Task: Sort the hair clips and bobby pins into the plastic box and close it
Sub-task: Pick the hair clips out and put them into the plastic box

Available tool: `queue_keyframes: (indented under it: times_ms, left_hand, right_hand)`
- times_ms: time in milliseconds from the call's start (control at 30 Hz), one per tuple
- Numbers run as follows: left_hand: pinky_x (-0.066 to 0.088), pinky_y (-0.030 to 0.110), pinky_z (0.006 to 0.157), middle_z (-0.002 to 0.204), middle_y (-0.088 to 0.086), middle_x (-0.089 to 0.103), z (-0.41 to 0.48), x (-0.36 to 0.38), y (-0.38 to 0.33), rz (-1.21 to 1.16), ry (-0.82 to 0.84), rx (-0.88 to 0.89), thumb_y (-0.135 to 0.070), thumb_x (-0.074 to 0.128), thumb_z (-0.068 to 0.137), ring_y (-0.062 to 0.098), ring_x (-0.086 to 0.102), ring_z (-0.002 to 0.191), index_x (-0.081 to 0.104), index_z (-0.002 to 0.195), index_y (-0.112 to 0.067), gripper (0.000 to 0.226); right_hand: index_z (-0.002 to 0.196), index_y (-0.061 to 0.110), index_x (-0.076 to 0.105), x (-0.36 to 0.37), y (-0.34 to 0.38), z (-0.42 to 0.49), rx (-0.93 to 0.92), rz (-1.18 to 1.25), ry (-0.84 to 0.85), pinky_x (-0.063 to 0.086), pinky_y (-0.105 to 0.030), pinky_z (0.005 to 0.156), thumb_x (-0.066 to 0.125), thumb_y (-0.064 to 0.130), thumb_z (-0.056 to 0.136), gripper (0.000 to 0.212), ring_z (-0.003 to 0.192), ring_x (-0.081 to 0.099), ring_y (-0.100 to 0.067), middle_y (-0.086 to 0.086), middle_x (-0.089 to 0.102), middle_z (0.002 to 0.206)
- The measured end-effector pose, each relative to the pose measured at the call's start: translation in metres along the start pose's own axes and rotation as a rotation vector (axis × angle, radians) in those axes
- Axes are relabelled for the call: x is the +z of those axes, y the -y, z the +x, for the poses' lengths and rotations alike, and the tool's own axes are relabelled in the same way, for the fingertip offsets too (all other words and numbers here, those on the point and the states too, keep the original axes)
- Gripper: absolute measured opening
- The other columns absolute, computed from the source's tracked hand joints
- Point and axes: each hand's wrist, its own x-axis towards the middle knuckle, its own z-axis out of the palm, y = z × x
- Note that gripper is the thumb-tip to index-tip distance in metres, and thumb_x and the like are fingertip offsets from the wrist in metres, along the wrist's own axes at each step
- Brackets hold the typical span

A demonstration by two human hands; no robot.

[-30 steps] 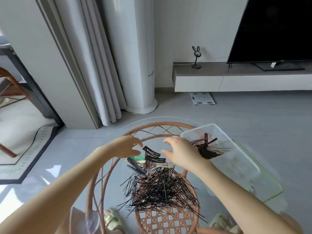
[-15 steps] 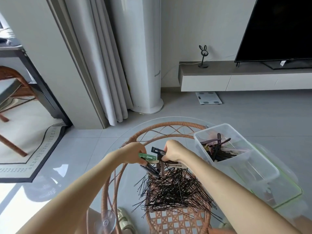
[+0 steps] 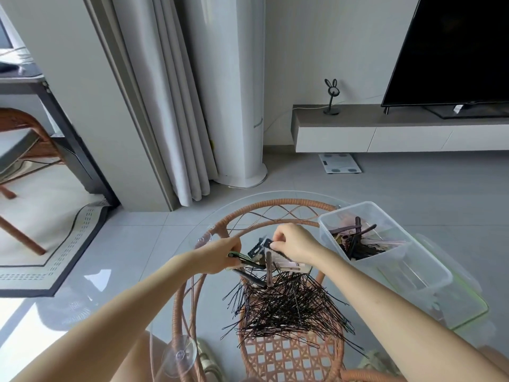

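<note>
A big heap of black bobby pins point(image 3: 286, 307) lies on the round glass table top point(image 3: 170, 277). Behind the heap lie several hair clips, among them a brown one point(image 3: 269, 271) and a pale one point(image 3: 289, 265). My left hand point(image 3: 220, 256) grips a green-tipped dark clip point(image 3: 242, 257) at the pile's left. My right hand point(image 3: 292, 242) pinches a black toothed clip point(image 3: 259, 248) a little above the pile. The clear plastic box point(image 3: 429, 271) stands open at the right, with dark and pink clips point(image 3: 358, 244) in its far compartment.
The glass top rests on a rattan frame point(image 3: 275, 202). The box's green-edged lid point(image 3: 468, 315) lies under or beside the box at the right. A suction cup point(image 3: 180, 354) sits under the glass near the front. Beyond the table are curtains, a TV bench and floor scales.
Both hands came down onto the clips behind the pin heap. The left closed on the green-tipped clip, the right pinched and raised the black toothed clip. The camera view shifted left.
</note>
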Motion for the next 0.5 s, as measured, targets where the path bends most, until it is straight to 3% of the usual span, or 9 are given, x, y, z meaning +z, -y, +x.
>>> queue_keyframes:
  times_ms: [133,267,400,500]
  left_hand:
    - [0.044,0.044,0.090,0.099,0.006,0.065,-0.004,0.003,0.007,-0.113,-0.081,-0.002,-0.026,0.055,0.089,0.027,0.059,0.095,0.050,0.099,-0.018,0.014]
    - [0.041,0.028,0.072,0.083,-0.010,0.056,-0.014,-0.011,-0.001,-0.215,-0.112,0.026,-0.015,0.048,0.092,0.022,0.052,0.083,0.052,0.102,-0.009,0.013]
    - [0.038,0.029,0.065,0.095,0.003,0.059,-0.025,-0.037,-0.010,-0.150,-0.111,0.013,-0.016,0.039,0.096,0.019,0.050,0.074,0.054,0.098,-0.013,0.016]
    - [0.032,0.025,0.052,0.085,0.004,0.057,-0.029,-0.059,-0.029,-0.054,-0.153,-0.023,-0.017,0.037,0.097,0.013,0.043,0.058,0.056,0.094,-0.015,0.020]
  right_hand:
    - [0.078,0.015,0.056,-0.007,-0.004,-0.004,-0.016,0.055,-0.083,0.036,-0.025,0.052,0.059,0.017,0.086,0.009,0.054,0.047,-0.010,0.006,0.058,0.061]
    - [0.073,0.019,0.052,-0.023,-0.007,-0.014,-0.038,0.157,-0.145,0.049,-0.030,0.064,0.059,0.014,0.086,0.016,0.060,0.060,-0.015,-0.004,0.071,0.074]
    - [0.069,0.022,0.050,-0.053,-0.020,-0.031,-0.033,0.258,-0.267,0.052,-0.034,0.064,0.060,0.010,0.085,0.022,0.060,0.065,-0.019,-0.005,0.071,0.070]
    - [0.071,0.020,0.052,-0.077,-0.036,-0.046,0.001,0.227,-0.350,0.049,-0.032,0.063,0.062,0.012,0.084,0.017,0.061,0.065,-0.018,0.000,0.070,0.067]
